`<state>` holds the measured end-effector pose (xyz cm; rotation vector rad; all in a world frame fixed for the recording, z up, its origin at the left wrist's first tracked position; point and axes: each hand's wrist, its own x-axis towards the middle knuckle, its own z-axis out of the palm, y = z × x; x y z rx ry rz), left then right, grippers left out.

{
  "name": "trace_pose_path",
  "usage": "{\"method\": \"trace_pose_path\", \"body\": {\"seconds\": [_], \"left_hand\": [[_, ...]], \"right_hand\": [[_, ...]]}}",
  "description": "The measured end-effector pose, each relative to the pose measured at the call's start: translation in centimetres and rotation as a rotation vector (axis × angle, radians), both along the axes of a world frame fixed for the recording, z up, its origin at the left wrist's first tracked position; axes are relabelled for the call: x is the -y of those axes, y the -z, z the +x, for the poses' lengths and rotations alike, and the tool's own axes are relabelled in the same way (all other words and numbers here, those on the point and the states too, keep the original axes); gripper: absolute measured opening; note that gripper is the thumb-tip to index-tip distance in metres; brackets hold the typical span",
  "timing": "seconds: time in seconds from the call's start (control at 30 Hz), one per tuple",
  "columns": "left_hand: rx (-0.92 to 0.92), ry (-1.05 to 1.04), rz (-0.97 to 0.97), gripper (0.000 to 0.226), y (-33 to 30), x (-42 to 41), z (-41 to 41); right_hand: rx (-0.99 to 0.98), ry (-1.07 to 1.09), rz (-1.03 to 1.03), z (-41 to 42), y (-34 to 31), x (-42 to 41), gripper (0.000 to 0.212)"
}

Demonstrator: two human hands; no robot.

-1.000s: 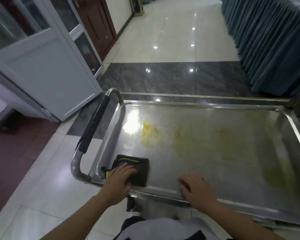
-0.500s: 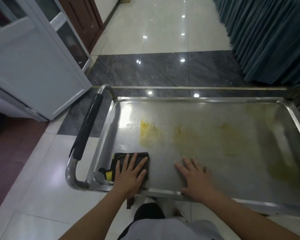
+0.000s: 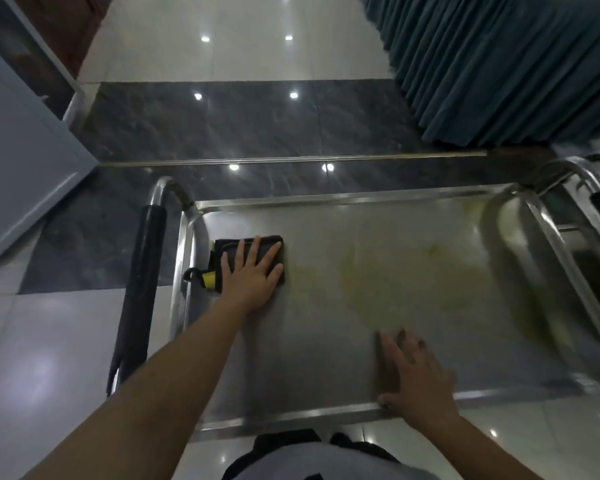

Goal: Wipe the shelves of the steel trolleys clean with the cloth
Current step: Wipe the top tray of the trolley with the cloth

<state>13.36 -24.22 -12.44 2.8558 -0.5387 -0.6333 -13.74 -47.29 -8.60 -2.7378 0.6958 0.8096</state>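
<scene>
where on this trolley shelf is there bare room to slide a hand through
Bare steel runs between the left hand on the cloth and the right hand at the near rim, and on across the stained middle to the far rim of the shelf. It is crowded only in the far-left corner.

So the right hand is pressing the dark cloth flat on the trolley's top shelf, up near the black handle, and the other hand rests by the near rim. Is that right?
Not quite: it is the left hand that presses the dark cloth flat on the trolley's top shelf, near the black handle. The right hand is the one resting by the near rim. The head view shows this.
</scene>
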Motion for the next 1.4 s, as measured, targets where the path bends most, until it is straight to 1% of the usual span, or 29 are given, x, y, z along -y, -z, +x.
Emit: {"method": "trace_pose_path", "body": {"seconds": [0.17, 0.3, 0.57, 0.63, 0.7, 0.83, 0.93, 1.03, 1.13, 1.23, 1.3, 1.4], "left_hand": [[0.068, -0.042, -0.013, 0.059, 0.1, 1.5, 5.8], [0.093, -0.004, 0.052, 0.059, -0.1, 2.9, 8.0], [0.023, 0.064, 0.047, 0.061, 0.4, 3.4, 8.6], [-0.012, 0.147, 0.054, 0.063, 0.0, 3.4, 6.6], [-0.049, 0.232, 0.034, 0.063, -0.5, 3.3, 2.4], [-0.118, 0.304, -0.031, 0.065, -1.3, 1.7, -9.1], [-0.110, 0.423, -0.026, 0.066, -1.6, -1.0, -17.3], [-0.102, 0.521, -0.059, 0.064, -1.4, -2.8, -20.3], [-0.081, 0.532, -0.064, 0.063, -0.9, -2.9, -19.1], [-0.007, 0.477, -0.053, 0.064, -0.4, -1.5, -16.6], [0.036, 0.411, -0.040, 0.066, -0.2, 0.5, -13.5], [0.045, 0.314, -0.056, 0.068, -0.1, 4.3, -6.9]], "right_hand": [[0.003, 0.207, 0.077, -0.9, 0.4, -0.7, 0.116], [-0.006, 0.194, -0.002, -0.9, 0.5, -0.9, 0.112], [0.010, 0.265, 0.129, -0.7, 0.1, -1.0, 0.110], [0.002, 0.270, 0.136, -0.7, -0.2, -1.0, 0.110], [-0.006, 0.268, 0.129, -0.8, -0.4, -1.1, 0.110], [0.003, 0.272, 0.114, -0.7, -0.6, -1.4, 0.110], [-0.002, 0.275, 0.122, -0.7, -0.9, -1.4, 0.109], [-0.008, 0.261, 0.114, -0.7, -1.1, -1.4, 0.107], [-0.019, 0.257, 0.112, -0.6, -1.3, -1.4, 0.105], [-0.017, 0.259, 0.123, -0.6, -1.1, -1.4, 0.103], [-0.021, 0.262, 0.128, -0.5, -1.1, -1.3, 0.103], [-0.034, 0.258, 0.131, -0.5, -0.9, -1.3, 0.104]]}}
